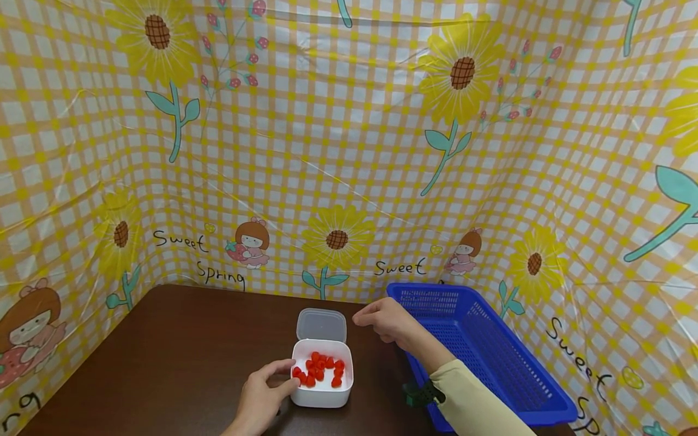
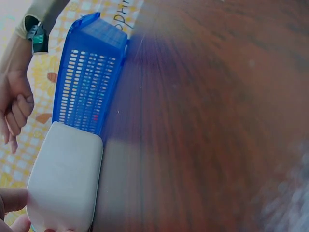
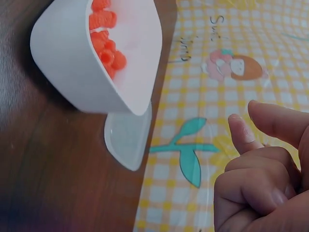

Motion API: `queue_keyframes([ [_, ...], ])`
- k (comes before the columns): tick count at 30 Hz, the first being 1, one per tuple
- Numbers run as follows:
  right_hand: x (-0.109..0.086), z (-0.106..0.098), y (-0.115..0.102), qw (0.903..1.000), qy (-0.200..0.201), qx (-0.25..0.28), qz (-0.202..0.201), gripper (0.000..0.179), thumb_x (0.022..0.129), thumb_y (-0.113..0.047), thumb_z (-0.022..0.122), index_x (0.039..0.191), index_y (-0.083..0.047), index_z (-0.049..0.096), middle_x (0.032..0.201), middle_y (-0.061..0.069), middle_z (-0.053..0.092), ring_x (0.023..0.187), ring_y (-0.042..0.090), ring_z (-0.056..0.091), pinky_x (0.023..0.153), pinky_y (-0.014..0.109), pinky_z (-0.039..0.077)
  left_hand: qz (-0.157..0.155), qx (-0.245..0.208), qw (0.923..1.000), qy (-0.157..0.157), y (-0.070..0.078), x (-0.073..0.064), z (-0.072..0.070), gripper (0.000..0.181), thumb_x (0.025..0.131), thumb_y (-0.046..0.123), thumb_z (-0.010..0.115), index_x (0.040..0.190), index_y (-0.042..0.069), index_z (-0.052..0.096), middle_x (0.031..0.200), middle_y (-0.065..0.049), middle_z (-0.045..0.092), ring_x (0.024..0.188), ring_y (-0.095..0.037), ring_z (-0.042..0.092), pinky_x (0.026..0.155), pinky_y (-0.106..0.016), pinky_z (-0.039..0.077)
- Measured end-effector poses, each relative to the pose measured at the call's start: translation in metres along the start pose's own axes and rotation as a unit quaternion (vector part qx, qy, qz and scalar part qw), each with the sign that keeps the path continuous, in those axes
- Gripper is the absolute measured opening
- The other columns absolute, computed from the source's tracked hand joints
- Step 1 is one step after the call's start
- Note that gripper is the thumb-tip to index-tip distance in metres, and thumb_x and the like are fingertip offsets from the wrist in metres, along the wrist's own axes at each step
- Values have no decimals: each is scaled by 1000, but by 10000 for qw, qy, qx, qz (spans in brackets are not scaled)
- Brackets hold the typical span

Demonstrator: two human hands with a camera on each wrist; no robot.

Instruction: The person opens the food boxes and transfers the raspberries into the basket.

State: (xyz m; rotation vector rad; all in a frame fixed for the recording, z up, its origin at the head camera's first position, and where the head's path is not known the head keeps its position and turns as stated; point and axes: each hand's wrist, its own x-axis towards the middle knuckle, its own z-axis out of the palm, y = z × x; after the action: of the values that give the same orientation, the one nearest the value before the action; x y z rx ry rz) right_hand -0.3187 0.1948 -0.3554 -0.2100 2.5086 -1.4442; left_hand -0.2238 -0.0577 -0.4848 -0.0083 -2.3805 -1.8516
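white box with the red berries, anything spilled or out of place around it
Nothing stands out: the white box sits upright, and the red berries lie inside it, with none seen spilled beside it. Its lid is off, lying just behind it on the table.

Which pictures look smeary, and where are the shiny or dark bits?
Left wrist: the table looks streaky and smeared, with bluish and pale reflections near the basket and box; right wrist: a dark shadow beside the box, and the cloth looks soft; head: much clearer, with thin shiny lines on the cloth's creases.
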Motion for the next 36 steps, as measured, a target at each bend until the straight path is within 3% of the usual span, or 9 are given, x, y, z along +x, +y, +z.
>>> queue_keyframes([
  [15,9,45,3,9987,-480,-151,-27,26,89,-14,72,109,4,75,50,-7,30,43,8,20,41,21,22,16,-53,10000,-42,-1,1,0,38,85,16,79,121,7,70,114,-14,70,85,-16,68,62,-26,51],
  [24,13,65,8,9980,-610,-170,44,24,88,-16,75,104,0,77,62,-2,44,42,8,24,41,20,26,48,-68,9999,-102,-2,1,-1,38,86,18,80,121,8,71,114,-14,71,85,-16,69,63,-26,51],
  [31,16,76,14,9965,-799,231,60,22,88,-13,74,103,3,76,53,-5,33,42,8,23,41,19,25,-9,-110,9998,-160,-1,1,-1,39,86,19,79,122,7,70,115,-15,70,85,-16,69,62,-28,52],
  [36,18,86,16,9962,-849,163,-63,19,90,-12,72,102,2,77,56,-4,40,42,9,23,40,19,25,-37,-112,9998,-161,-1,1,-2,39,86,19,79,122,7,70,116,-15,70,85,-15,68,62,-28,52],
])
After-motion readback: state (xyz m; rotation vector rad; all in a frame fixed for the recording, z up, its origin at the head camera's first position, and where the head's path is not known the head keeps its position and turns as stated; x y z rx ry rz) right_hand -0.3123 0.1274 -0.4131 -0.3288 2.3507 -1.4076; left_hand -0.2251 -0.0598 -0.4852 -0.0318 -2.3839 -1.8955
